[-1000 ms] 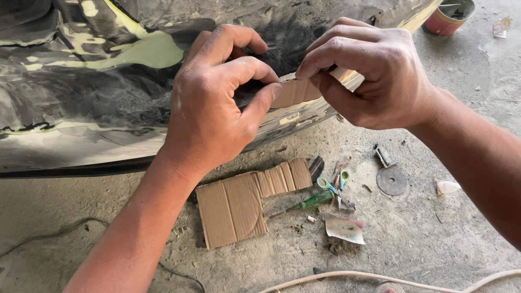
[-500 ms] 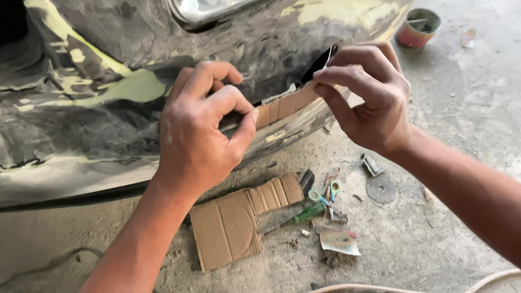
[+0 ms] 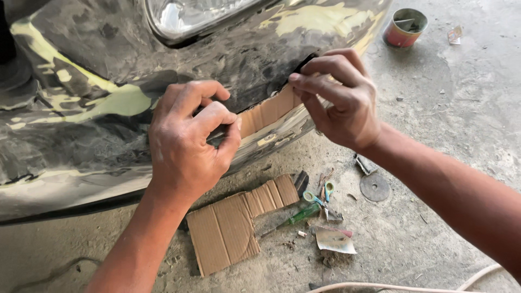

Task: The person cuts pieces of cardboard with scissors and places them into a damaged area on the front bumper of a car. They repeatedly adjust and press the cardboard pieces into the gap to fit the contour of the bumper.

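Nearest, at the bottom edge, a pale hose on the concrete floor. Just beyond, a flat cardboard sheet with folded creases, and beside it a green screwdriver, scissors, a paper scrap and a grey disc. Above these, left hand clenched in a pinch on the low end of a cardboard strip, thumb and forefinger closed on it. Right hand likewise pinching the strip's upper end, fingertips pressed at a dark gap in the bumper. Strip lying against the bumper between both hands, slanting up to the right. Bumper dark, patched with yellowish filler; headlight above. Farthest, a red can standing on the floor.
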